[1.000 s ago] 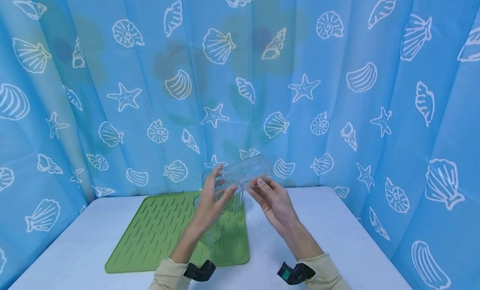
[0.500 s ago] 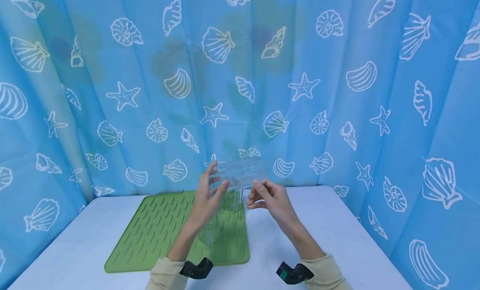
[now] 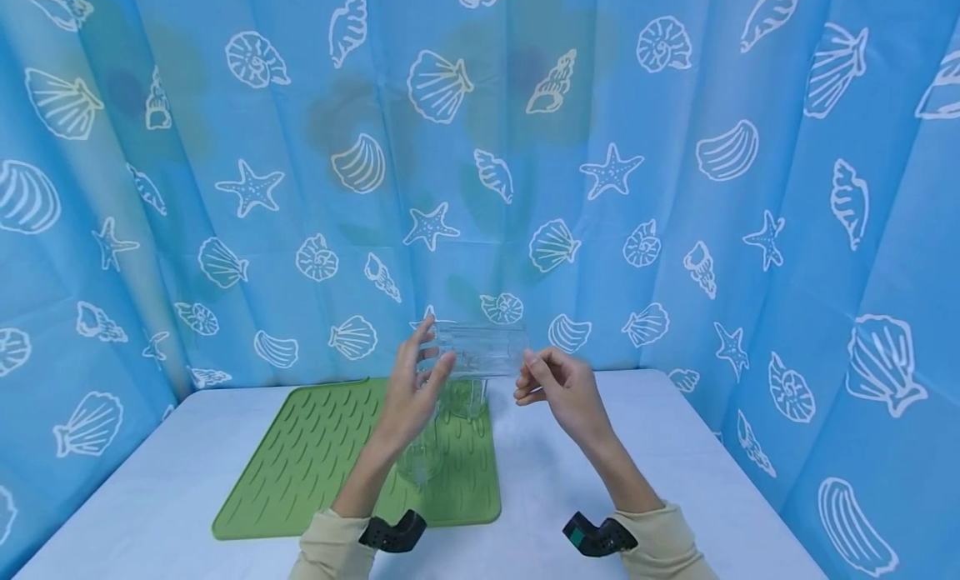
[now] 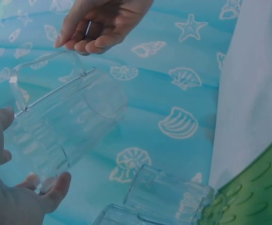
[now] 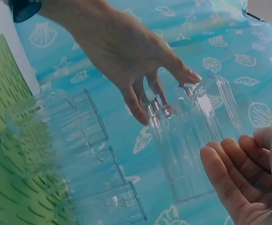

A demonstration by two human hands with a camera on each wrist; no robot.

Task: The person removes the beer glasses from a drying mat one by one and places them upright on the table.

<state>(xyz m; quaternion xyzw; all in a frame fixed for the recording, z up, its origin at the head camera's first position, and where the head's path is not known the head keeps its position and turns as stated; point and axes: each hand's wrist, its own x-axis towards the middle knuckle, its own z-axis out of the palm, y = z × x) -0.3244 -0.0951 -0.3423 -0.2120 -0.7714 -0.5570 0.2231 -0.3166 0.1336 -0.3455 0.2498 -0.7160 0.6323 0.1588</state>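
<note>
A clear glass mug [image 3: 480, 351] is held up on its side above the table, nearly level in the head view. My left hand [image 3: 408, 397] grips its left end, fingers and thumb spread around the glass. At the other end is my right hand [image 3: 562, 388], its thumb and fingertips pinched together. The left wrist view shows these fingertips [image 4: 82, 46] right at the outer edge of the mug's handle [image 4: 44, 61]. Below stand more glass mugs, one glass mug [image 3: 420, 463] nearer me and another glass mug [image 3: 467, 401] behind it, both partly hidden.
The mugs stand along the right side of a green ridged mat [image 3: 315, 463], on a white-covered table [image 3: 585, 497]. Three glass rims [image 5: 115, 161] line up close together in the right wrist view. A blue shell-print curtain [image 3: 480, 147] surrounds the back and sides.
The held mug has turned from tilted to nearly level. My right hand has drawn its thumb and fingers together and shifted slightly right, while my left hand has moved a little left.
</note>
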